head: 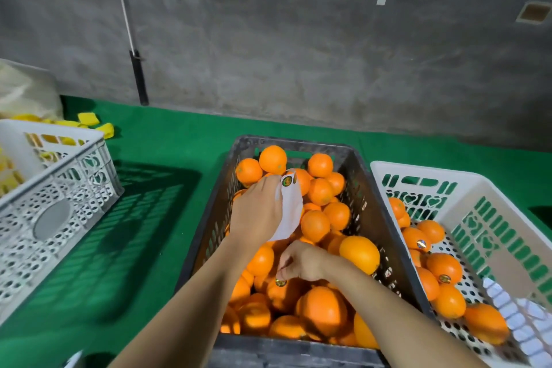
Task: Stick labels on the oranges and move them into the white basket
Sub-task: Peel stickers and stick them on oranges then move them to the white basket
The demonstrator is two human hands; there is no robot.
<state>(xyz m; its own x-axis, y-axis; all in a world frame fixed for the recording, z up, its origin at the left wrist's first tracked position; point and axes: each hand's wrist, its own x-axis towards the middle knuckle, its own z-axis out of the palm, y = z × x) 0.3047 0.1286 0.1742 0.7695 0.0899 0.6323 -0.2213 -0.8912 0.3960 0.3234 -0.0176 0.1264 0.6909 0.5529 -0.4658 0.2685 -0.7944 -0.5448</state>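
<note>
1. The left hand (pixel 257 212) holds a white sticker backing sheet (pixel 288 212) above the black crate (pixel 385 218), its fingers curled round the sheet; a round label (pixel 287 181) shows at the sheet's top.
2. The right hand (pixel 301 260) has its fingers pinched together, pressing a label (pixel 280 282) onto an orange (pixel 283 293) lying among the others in the crate.
3. The white basket (pixel 448 176) to the right holds about a dozen oranges, a few of them showing stickers (pixel 421 243); by my reckoning the task is at an early-to-middle stage, since the black crate is much fuller and most of its fruit looks unlabelled.
4. The orange under the fingers has not yet been moved across.
5. The desk (pixel 167 152) is covered in green cloth; a second white crate (pixel 59 197) stands at left with yellow pieces (pixel 89 119) beside it. A bare grey concrete wall (pixel 298 54) rises behind.
</note>
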